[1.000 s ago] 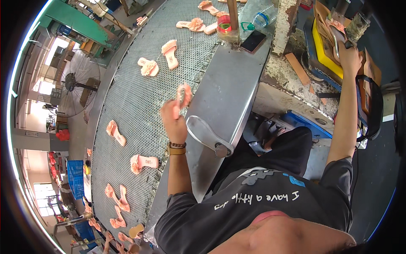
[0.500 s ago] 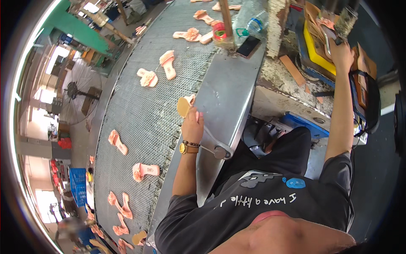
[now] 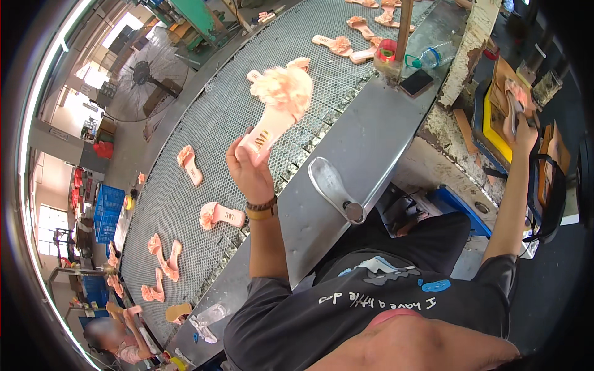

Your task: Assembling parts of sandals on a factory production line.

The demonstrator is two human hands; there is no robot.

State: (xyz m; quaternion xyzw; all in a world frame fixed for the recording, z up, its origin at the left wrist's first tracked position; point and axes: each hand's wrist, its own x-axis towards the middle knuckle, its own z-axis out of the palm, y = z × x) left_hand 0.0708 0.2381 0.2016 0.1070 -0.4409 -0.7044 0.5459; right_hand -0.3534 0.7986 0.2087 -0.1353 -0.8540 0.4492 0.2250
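My left hand [image 3: 252,176] pinches a peach slide sandal [image 3: 275,114] by its heel end. The sandal is raised above the mesh conveyor [image 3: 229,130], its insole and ruffled flower strap in sight. At the right, my right hand [image 3: 523,132] is closed on another sandal [image 3: 512,105] with a peach ruffle, over a yellow-edged block [image 3: 495,137]; fingers on its far side are hidden. Several more peach sandals [image 3: 221,215] lie about the conveyor. On the steel ledge [image 3: 365,145] between my arms lies a flat, sole-shaped metal piece [image 3: 328,178] with a round knob.
A dark phone [image 3: 416,83], a plastic bottle [image 3: 436,55] and a red cup [image 3: 387,51] stand by a post at the ledge's far end. Clear plastic [image 3: 210,316] lies on the near ledge. A large fan [image 3: 142,73] and a co-worker [image 3: 124,343] are beyond the conveyor.
My left hand has lifted the sandal off the metal piece's tip area and turned it from outsole to insole showing. My right hand stays by the yellow-edged block. The whole view has swung left.
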